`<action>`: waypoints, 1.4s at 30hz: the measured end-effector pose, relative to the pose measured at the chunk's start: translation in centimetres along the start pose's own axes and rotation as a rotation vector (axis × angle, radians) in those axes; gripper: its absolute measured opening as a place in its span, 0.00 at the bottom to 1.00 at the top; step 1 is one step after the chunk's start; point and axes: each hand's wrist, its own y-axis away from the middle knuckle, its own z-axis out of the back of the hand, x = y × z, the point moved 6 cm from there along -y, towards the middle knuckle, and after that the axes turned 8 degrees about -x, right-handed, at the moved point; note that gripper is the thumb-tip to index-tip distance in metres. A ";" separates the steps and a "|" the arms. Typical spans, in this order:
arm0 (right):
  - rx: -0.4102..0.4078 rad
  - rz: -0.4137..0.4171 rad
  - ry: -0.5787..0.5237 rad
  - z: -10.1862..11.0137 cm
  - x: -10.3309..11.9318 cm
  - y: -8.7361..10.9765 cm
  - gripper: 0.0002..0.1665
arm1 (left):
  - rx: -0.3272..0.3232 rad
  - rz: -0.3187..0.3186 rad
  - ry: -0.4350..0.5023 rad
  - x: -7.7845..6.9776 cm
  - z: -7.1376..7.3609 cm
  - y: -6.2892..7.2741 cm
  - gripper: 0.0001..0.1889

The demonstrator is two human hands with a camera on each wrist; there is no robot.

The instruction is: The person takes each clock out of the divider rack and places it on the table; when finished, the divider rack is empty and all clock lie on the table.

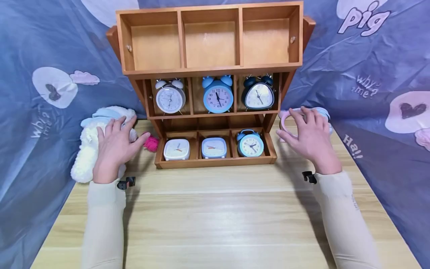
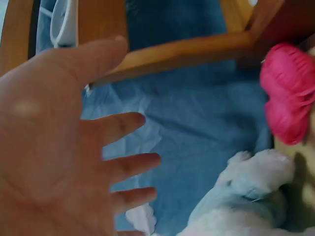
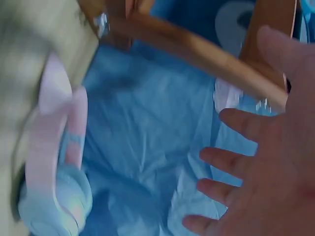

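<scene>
My left hand (image 1: 117, 147) hovers with spread, fairly straight fingers beside a white and light-blue plush toy (image 1: 82, 160), left of the wooden shelf (image 1: 215, 70). On the other side my right hand (image 1: 310, 138) is held the same way, in front of pink and blue headphones (image 3: 54, 201) that it partly hides. Neither palm holds anything in the wrist views. In the shelf's middle row stand a white twin-bell alarm clock (image 1: 170, 100), a blue one (image 1: 218, 99) and a dark one (image 1: 258, 96). Below sit a white clock (image 1: 176, 149), a blue square clock (image 1: 214, 148) and a small blue bell clock (image 1: 251, 145).
The shelf's top row has three bare compartments. A ball of bright pink yarn (image 1: 151, 144) lies between the plush toy and the shelf. All stand on a light wooden table (image 1: 215, 216), with a printed blue cloth (image 1: 379, 67) behind and at the sides.
</scene>
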 end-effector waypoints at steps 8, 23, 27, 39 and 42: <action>0.005 0.102 -0.206 -2.6 2.9 0.8 0.42 | -0.205 -0.139 0.286 -1.0 -1.8 2.1 0.27; -0.006 0.040 -0.310 -7.6 6.1 2.4 0.44 | 0.040 -0.064 0.260 -1.0 -7.3 3.8 0.46; -0.004 0.014 -0.325 -8.3 6.5 2.5 0.47 | 0.072 -0.044 0.245 -0.6 -7.7 3.9 0.51; -0.020 -0.063 -0.299 -9.3 7.5 2.7 0.58 | 0.163 -0.006 0.243 0.0 -8.6 4.3 0.53; -0.019 -0.079 -0.288 -9.5 7.7 2.7 0.60 | 0.163 -0.007 0.254 0.0 -8.7 4.4 0.52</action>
